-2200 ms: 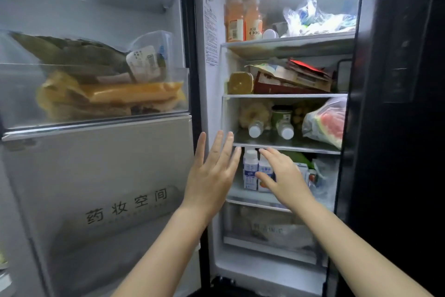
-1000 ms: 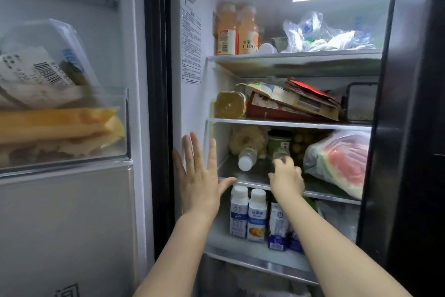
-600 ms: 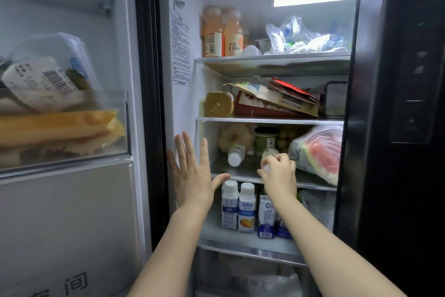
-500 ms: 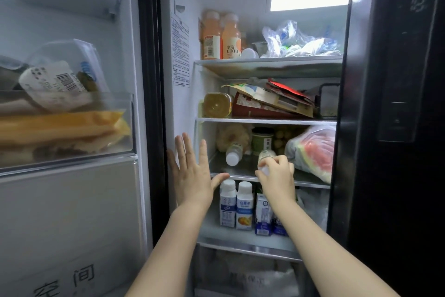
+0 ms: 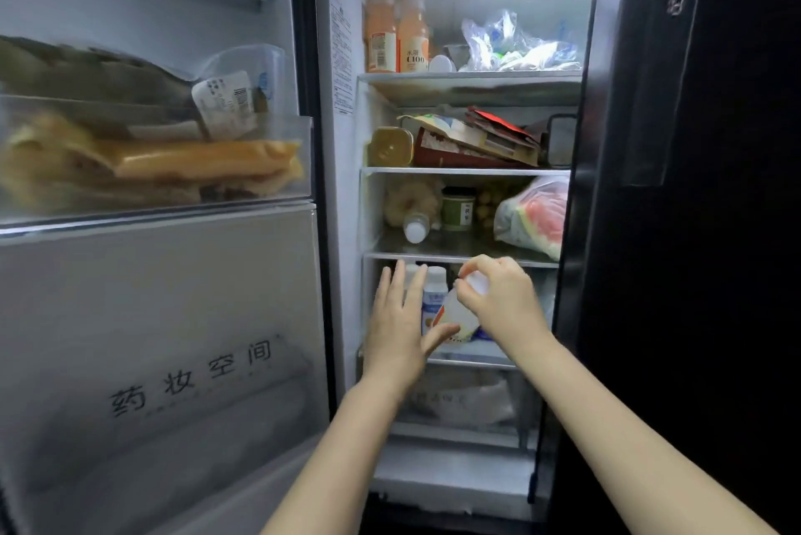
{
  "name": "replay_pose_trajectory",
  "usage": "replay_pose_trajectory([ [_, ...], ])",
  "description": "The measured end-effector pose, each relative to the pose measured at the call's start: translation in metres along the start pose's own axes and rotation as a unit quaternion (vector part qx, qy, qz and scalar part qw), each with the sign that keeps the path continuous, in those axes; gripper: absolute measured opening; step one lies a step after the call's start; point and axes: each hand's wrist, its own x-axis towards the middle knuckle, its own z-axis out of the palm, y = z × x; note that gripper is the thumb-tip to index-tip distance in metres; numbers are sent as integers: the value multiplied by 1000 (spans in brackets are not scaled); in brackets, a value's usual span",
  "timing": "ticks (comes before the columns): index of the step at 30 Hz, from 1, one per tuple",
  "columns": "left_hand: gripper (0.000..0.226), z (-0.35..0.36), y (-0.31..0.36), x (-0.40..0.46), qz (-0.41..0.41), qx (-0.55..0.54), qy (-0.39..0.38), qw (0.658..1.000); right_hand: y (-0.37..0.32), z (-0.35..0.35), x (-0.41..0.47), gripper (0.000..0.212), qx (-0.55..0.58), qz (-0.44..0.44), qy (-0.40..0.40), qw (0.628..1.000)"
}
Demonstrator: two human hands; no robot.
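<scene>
I look into an open fridge. My right hand (image 5: 503,300) grips a small white bottle (image 5: 455,315) by its cap end, tilted, in front of the lower shelf (image 5: 468,359). My left hand (image 5: 401,324) is spread with straight fingers just left of that bottle, the thumb under its lower end. Behind the hands stand small white drink bottles (image 5: 434,289) on the lower shelf. One more white-capped bottle (image 5: 416,226) lies on the shelf above.
The open left door (image 5: 173,339) holds a bin of yellow packets (image 5: 195,163). The dark right door (image 5: 693,231) stands close beside my right arm. Upper shelves carry orange juice bottles (image 5: 396,36), plastic bags (image 5: 516,44), boxes (image 5: 472,142) and bagged watermelon (image 5: 535,216).
My right hand took a bottle from the middle shelf and drew it down and out in front of the lower shelf. My left hand moved right, off the fridge wall, to the bottle.
</scene>
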Motion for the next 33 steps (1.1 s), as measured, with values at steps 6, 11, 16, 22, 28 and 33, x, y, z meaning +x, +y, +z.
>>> replay_pose_trajectory([
  [6, 90, -6, 2, -79, -15, -98, -76, 992, -19, -10, -74, 20, 1, 31, -93, 995],
  [11, 70, -27, 7, -156, -16, -217, -135, 967, -48, -22, -140, 25, 51, 38, -125, 990],
  [16, 65, -48, 4, -241, -101, -278, -140, 945, -73, -15, -208, 25, 140, 69, -165, 974],
  [22, 57, -60, -17, -320, -208, -272, -124, 931, -87, 15, -276, 23, 199, 67, -243, 947],
  [28, 66, -72, -38, -378, -329, -275, -73, 901, -94, 49, -306, 26, 225, 19, -323, 919],
  [33, 69, -82, -44, -406, -428, -256, 31, 866, -107, 82, -308, 27, 230, -66, -382, 893],
])
